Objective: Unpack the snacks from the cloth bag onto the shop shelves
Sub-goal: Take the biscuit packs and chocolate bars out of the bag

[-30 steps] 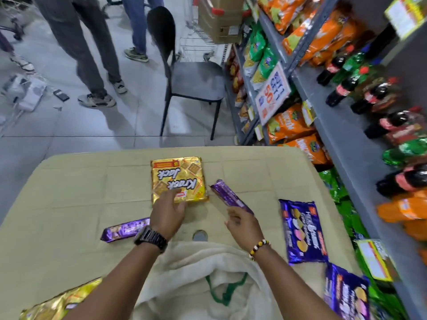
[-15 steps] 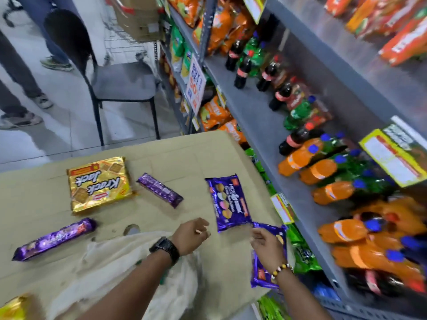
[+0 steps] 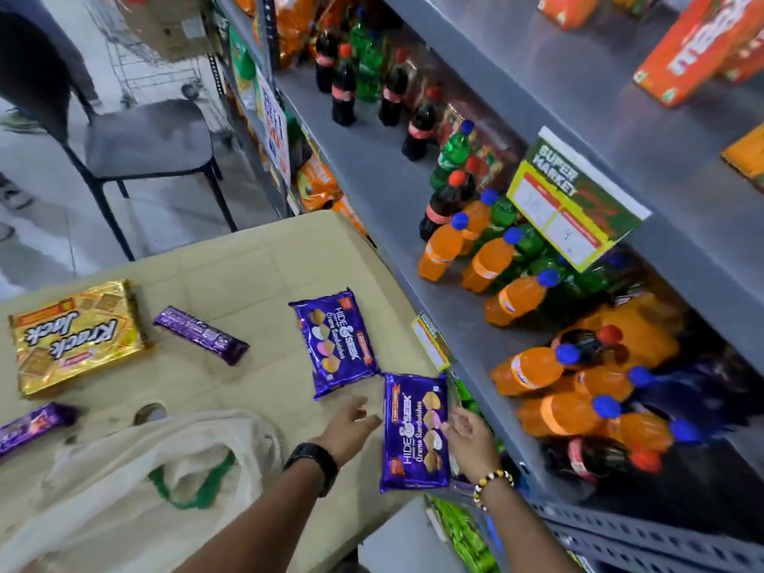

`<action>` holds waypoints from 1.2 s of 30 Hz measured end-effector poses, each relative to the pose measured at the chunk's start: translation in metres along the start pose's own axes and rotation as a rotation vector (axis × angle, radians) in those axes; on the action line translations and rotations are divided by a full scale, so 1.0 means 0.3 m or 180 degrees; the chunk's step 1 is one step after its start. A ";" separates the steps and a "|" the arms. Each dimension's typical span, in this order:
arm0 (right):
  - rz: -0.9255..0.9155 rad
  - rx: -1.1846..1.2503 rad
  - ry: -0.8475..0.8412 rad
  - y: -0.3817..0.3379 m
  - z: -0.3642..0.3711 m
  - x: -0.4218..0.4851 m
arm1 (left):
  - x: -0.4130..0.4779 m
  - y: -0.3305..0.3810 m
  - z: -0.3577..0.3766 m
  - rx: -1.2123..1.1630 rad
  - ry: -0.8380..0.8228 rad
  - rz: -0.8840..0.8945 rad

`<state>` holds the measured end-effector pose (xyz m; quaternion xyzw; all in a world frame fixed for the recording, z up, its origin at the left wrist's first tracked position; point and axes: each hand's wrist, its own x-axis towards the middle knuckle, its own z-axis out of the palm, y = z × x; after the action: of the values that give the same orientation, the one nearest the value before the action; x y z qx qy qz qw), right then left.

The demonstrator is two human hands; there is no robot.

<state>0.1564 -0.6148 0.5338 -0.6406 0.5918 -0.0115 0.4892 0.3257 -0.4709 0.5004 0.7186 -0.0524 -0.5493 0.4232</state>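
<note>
The near pack (image 3: 415,432) lies at the right edge of the surface (image 3: 248,262), long axis running near to far, between the hands; left hand (image 3: 351,428) just beside its left side, right hand (image 3: 471,442) at its right side; both spread, gripping nothing; the shelf (image 3: 372,175) lies further right, nearest the right hand.

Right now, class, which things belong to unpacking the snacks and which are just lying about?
Job in hand: cloth bag, near Hide & Seek pack, far Hide & Seek pack, Krack Jack pack, middle purple bar, left purple bar, shelf.

Lying about: chair, orange soda bottles, cola bottles, price sign.
</note>
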 end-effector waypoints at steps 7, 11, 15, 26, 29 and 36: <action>0.0299 0.0050 -0.0643 0.136 0.040 0.117 | 0.026 -0.045 0.146 -0.0614 -0.0009 -0.0186; 0.0206 -0.0014 -0.0562 0.105 0.048 0.091 | 0.045 -0.049 0.170 -0.0301 0.0032 0.0014; 0.0155 0.0024 -0.0557 0.093 0.039 0.058 | 0.021 -0.068 0.144 -0.0394 -0.0060 -0.0116; -0.0269 0.0366 -0.0667 -0.047 0.117 -0.079 | -0.169 -0.058 -0.017 -0.1090 0.0445 0.0250; -0.0570 0.0365 -0.0722 -0.176 0.165 -0.041 | -0.134 0.004 -0.103 -0.1071 0.0691 0.0406; -0.0961 0.0314 -0.0773 -0.437 0.294 0.124 | -0.016 0.197 -0.274 -0.1314 0.0829 0.0478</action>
<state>0.3177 -0.6129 0.5508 -0.6940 0.4244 -0.0364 0.5804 0.4154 -0.4605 0.5464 0.6758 0.0626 -0.4182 0.6038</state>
